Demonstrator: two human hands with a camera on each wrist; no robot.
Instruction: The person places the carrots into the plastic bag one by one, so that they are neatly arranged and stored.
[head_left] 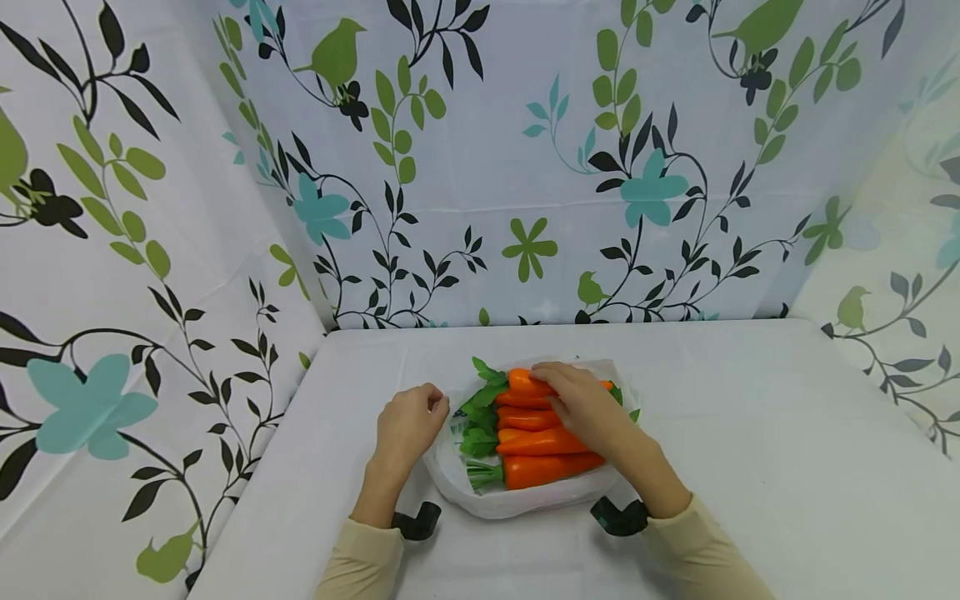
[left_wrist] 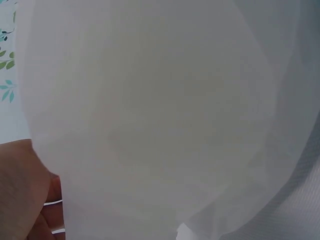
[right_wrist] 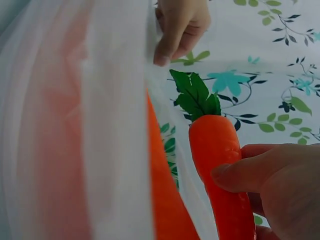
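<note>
Several orange carrots with green leafy tops lie side by side in a white plastic bag on the table. My right hand reaches over the far end of the row. In the right wrist view its thumb and fingers grip one carrot with a leafy top, and another carrot shows beside the bag's side. My left hand is at the bag's left rim, fingers curled, thumb and finger pinching the plastic edge. Bag film fills most of the left wrist view and hides those fingertips.
The white table spreads out on both sides of the bag. A cloth printed with leaves, birds and flowers hangs behind it and along both sides. Dark wrist cameras sit close to the bag's near side.
</note>
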